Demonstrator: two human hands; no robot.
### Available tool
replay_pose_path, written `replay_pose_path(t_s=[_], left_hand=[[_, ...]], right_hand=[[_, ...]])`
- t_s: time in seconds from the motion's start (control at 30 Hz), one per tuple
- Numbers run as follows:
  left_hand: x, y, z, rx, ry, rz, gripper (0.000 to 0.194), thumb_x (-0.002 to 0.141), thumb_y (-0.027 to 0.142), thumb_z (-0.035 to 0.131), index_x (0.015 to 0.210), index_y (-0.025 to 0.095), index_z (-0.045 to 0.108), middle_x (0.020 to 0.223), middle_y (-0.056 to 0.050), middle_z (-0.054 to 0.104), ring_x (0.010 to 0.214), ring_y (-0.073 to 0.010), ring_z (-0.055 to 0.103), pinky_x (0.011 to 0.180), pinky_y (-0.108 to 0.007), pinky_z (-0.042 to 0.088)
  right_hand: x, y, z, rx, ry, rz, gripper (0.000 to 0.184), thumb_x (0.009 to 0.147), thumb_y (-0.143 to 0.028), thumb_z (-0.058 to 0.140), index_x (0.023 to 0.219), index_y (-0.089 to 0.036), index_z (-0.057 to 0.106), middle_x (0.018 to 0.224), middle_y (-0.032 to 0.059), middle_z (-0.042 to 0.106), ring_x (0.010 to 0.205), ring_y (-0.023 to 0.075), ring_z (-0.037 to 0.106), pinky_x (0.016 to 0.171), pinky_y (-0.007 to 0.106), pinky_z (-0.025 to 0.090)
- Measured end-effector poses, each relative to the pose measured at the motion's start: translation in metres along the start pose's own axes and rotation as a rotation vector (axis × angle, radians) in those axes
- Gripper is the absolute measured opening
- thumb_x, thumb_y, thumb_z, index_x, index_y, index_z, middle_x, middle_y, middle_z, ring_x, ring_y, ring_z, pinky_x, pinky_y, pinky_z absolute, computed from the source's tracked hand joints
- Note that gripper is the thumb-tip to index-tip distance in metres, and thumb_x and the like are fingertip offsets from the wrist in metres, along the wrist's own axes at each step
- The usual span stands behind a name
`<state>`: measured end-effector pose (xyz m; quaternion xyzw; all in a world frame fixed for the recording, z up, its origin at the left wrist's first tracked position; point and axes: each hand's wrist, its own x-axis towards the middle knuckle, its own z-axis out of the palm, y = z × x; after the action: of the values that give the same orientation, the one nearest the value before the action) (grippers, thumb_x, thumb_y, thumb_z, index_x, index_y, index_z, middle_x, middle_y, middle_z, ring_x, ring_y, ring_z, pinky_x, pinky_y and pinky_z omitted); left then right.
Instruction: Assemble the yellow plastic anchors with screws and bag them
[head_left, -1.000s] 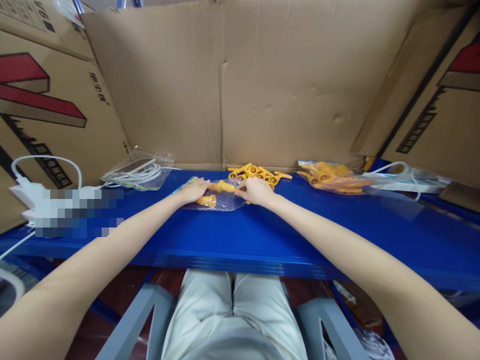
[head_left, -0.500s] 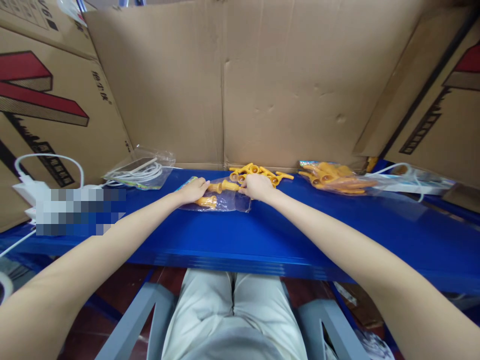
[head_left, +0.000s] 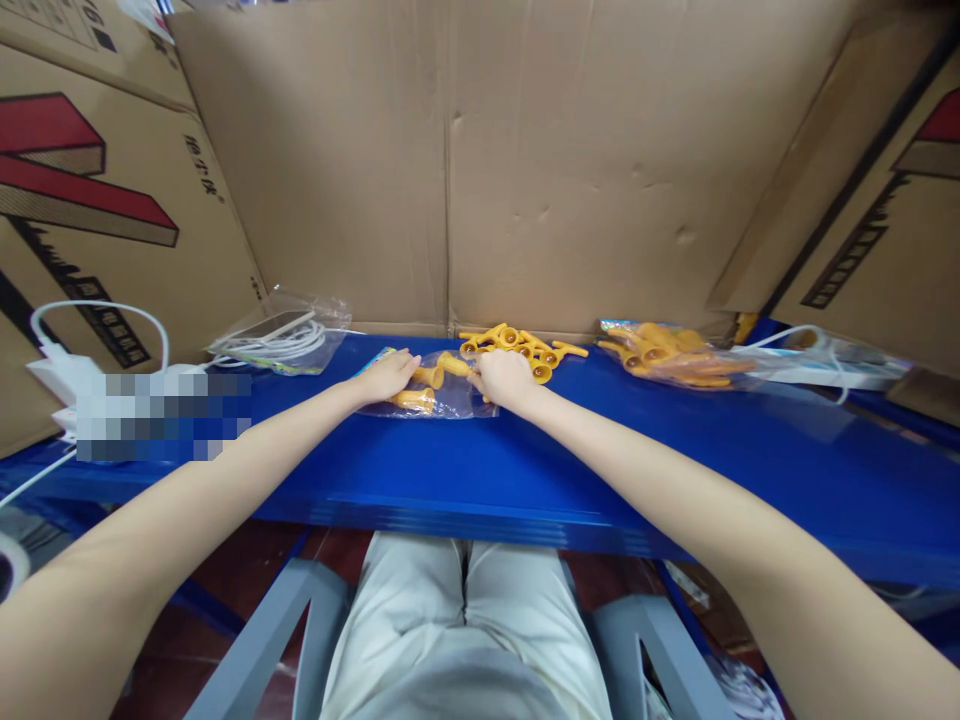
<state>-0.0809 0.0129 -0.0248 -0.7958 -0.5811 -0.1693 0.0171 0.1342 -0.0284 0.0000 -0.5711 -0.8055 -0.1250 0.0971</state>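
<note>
On the blue table lies a clear plastic bag (head_left: 465, 402) with a colourful header at its left end. My left hand (head_left: 390, 377) grips that end, the fingers lying over the header. Inside the bag are several yellow horn-shaped plastic pieces (head_left: 414, 401). At the bag's right side, my right hand (head_left: 505, 378) is closed with its fingertips on a yellow horn-shaped piece (head_left: 454, 364), which points left into the bag. Just behind my right hand sits a loose pile of similar yellow pieces (head_left: 564, 352), partly covered by the hand.
Farther right lies a filled bag of yellow pieces (head_left: 667, 355) beside a white flat box (head_left: 832, 370). A bagged white cable (head_left: 281, 345) and a white power strip (head_left: 67, 385) are at left. Cardboard (head_left: 337, 180) walls the back of the blue table (head_left: 450, 475).
The yellow piece at my right fingertips has tilted, its left end rising. My right hand has shifted slightly left, while my left hand stays on the bag.
</note>
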Motion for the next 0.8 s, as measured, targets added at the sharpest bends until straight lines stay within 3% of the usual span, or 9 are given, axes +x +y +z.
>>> replay_pose_path(t_s=[0.23, 0.53, 0.67, 0.8], left_hand=[[0.000, 0.008, -0.009, -0.065, -0.055, -0.194, 0.057, 0.095, 0.040, 0.015, 0.118, 0.009, 0.058, 0.130, -0.015, 0.057, 0.125, -0.0241, 0.049, 0.101, -0.032, 0.036], [0.002, 0.004, 0.005, -0.052, -0.006, -0.161, 0.058, 0.095, 0.041, 0.013, 0.116, 0.011, 0.057, 0.126, -0.014, 0.060, 0.123, -0.0243, 0.050, 0.102, -0.035, 0.036], [0.001, 0.001, 0.009, -0.091, 0.045, -0.143, 0.059, 0.095, 0.042, 0.012, 0.121, 0.009, 0.054, 0.128, -0.015, 0.057, 0.124, -0.0231, 0.050, 0.104, -0.033, 0.035], [-0.001, 0.001, 0.013, -0.102, 0.079, -0.149, 0.061, 0.095, 0.041, 0.012, 0.134, 0.008, 0.043, 0.143, -0.015, 0.044, 0.135, -0.0220, 0.035, 0.111, -0.035, 0.026]], right_hand=[[0.000, 0.004, -0.001, 0.060, 0.017, -0.022, 0.032, 0.086, -0.036, 0.056, 0.105, -0.016, 0.070, 0.099, 0.0127, 0.071, 0.096, 0.0271, 0.066, 0.076, 0.031, 0.050], [0.007, -0.009, 0.003, 0.111, 0.015, -0.040, 0.033, 0.088, -0.038, 0.054, 0.104, -0.014, 0.071, 0.100, 0.0156, 0.071, 0.099, 0.0266, 0.065, 0.080, 0.032, 0.049], [0.020, -0.013, 0.016, 0.332, 0.047, -0.047, 0.031, 0.087, -0.039, 0.056, 0.105, -0.020, 0.072, 0.104, 0.0122, 0.070, 0.100, 0.0264, 0.064, 0.086, 0.037, 0.048], [0.033, -0.010, 0.037, 0.733, 0.182, -0.087, 0.026, 0.079, -0.018, 0.063, 0.104, -0.015, 0.069, 0.113, 0.0101, 0.066, 0.106, 0.0201, 0.061, 0.093, 0.031, 0.046]])
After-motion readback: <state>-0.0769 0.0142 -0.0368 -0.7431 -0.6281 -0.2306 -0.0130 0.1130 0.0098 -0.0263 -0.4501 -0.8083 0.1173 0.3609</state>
